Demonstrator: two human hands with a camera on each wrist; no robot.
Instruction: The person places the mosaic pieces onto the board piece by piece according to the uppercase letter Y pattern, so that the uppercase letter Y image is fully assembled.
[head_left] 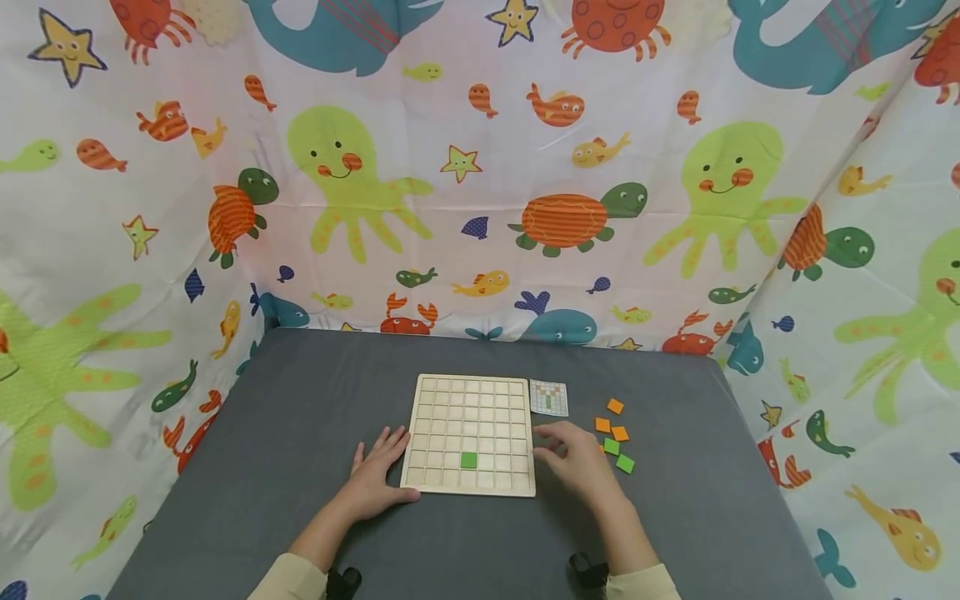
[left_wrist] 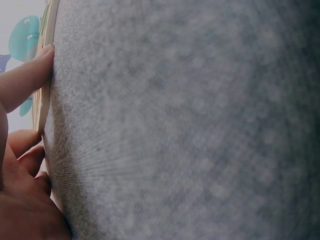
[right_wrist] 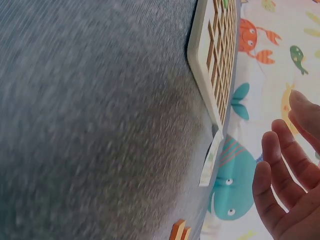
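Observation:
A square wooden grid board [head_left: 442, 429] lies on the table, with one green tile [head_left: 468, 460] in a cell of its lower middle. At the board's left side, my left hand [head_left: 372, 482] rests with fingers spread along the edge and the thumb at the near left corner. The left wrist view shows its thumb and fingers touching the board's rim [left_wrist: 45, 102]. My right hand [head_left: 576, 460] hovers just beside the board's right edge, fingers loosely bent. In the right wrist view, nothing shows between the right hand's fingers [right_wrist: 272, 150].
A small pattern card [head_left: 549, 398] lies against the board's upper right side. To the right are loose orange tiles [head_left: 616, 406] and green tiles [head_left: 626, 464], some beside my right hand. Grey cloth [head_left: 322, 392] covers the table; a sea-animal printed curtain [head_left: 450, 233] stands behind and at both sides.

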